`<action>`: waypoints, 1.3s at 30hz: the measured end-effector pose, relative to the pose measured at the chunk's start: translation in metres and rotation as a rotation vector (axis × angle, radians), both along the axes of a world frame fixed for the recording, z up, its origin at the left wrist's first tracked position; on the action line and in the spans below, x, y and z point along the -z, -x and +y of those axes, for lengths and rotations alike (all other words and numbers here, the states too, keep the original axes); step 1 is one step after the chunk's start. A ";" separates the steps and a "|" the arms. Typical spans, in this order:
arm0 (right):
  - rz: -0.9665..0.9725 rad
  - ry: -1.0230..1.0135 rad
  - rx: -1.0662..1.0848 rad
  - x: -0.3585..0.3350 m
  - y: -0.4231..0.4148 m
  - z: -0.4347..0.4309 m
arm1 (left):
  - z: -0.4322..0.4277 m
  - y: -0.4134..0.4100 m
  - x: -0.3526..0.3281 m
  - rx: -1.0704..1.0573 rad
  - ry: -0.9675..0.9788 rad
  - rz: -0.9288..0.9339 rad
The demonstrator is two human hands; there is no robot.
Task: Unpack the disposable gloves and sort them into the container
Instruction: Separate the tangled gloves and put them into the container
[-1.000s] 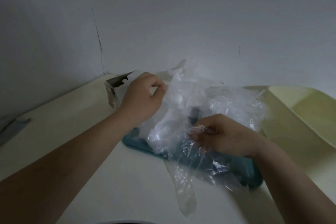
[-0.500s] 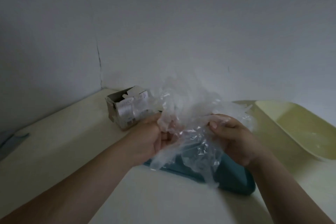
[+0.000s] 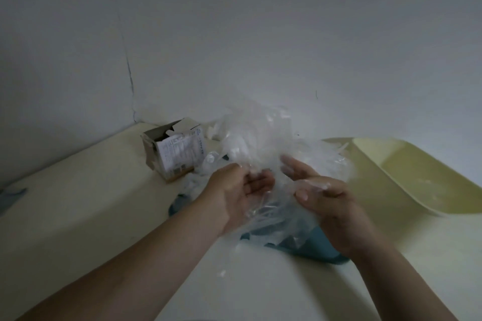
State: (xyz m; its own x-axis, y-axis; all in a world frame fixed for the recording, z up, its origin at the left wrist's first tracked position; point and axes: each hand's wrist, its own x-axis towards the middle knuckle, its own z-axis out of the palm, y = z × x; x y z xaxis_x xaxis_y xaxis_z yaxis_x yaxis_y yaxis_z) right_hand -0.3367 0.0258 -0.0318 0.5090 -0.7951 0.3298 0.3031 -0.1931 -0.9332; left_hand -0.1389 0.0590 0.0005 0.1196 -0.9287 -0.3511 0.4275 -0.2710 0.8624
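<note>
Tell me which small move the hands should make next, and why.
Probably press the heap of clear plastic gloves down into the teal plastic container: left hand and right hand flank it with relaxed fingers, and it bulges above the rim.

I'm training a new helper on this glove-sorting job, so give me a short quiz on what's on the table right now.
1. True or false: the open cardboard box stands left of the heap of clear plastic gloves.
2. What lies under the gloves? A a wooden board; B a teal plastic container; C a metal pan.
3. What colour is the shallow plastic tub at the right?
Key: 1 true; 2 B; 3 pale yellow.
</note>
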 end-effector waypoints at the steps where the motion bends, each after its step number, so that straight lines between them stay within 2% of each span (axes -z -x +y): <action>1: 0.025 -0.006 0.008 0.001 -0.002 0.001 | 0.003 0.002 0.002 0.027 0.030 -0.015; 4: -0.057 -0.059 0.011 -0.007 -0.012 0.005 | 0.008 0.003 0.014 0.097 0.097 -0.073; 6: -0.124 -0.105 0.092 -0.012 -0.018 0.005 | 0.009 0.000 0.020 0.097 0.107 -0.227; 8: -0.121 -0.139 0.176 -0.015 -0.015 0.001 | 0.014 -0.004 0.021 0.089 0.069 -0.276; 11: 0.027 -0.032 0.210 -0.019 -0.001 -0.006 | 0.019 -0.030 0.012 -0.032 0.096 -0.283; 16: 0.307 0.100 0.127 -0.047 0.028 -0.013 | 0.010 -0.078 -0.037 -0.384 0.365 -0.279; 17: 0.349 0.114 0.084 -0.054 0.029 -0.014 | 0.009 -0.078 -0.047 -0.361 0.434 -0.355; 19: 0.415 0.175 0.000 -0.068 0.027 -0.017 | 0.014 -0.065 -0.065 -0.130 0.517 -0.691; 21: 0.509 0.240 -0.063 -0.081 0.023 -0.020 | 0.011 -0.048 -0.075 0.182 0.446 -0.925; 22: 0.552 0.271 -0.086 -0.087 0.023 -0.022 | 0.007 -0.040 -0.077 0.298 0.390 -0.944; 26: 0.607 0.322 -0.145 -0.107 0.036 -0.023 | -0.011 -0.014 -0.073 0.497 0.277 -0.771; 30: 0.581 0.211 -0.083 -0.115 0.067 -0.020 | -0.019 0.008 -0.059 0.598 0.333 -0.572; 33: 0.543 0.059 0.089 -0.107 0.095 -0.025 | -0.022 0.021 -0.052 0.538 0.328 -0.467; 35: 0.513 -0.024 0.293 -0.097 0.110 -0.035 | -0.025 0.025 -0.050 0.443 0.286 -0.485; 37: 0.566 -0.067 0.517 -0.085 0.118 -0.042 | -0.026 0.026 -0.050 0.362 0.246 -0.528; 39: 0.603 -0.116 0.626 -0.077 0.119 -0.042 | -0.025 0.025 -0.050 0.310 0.219 -0.507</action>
State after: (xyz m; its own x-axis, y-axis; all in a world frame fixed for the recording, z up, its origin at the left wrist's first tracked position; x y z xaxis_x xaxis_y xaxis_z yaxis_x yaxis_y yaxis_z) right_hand -0.4553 -0.0165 0.0456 0.0294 -0.9986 0.0449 -0.3779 -0.0527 -0.9243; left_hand -0.1638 0.0340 0.0509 -0.0651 -0.9907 -0.1197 -0.1190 -0.1114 0.9866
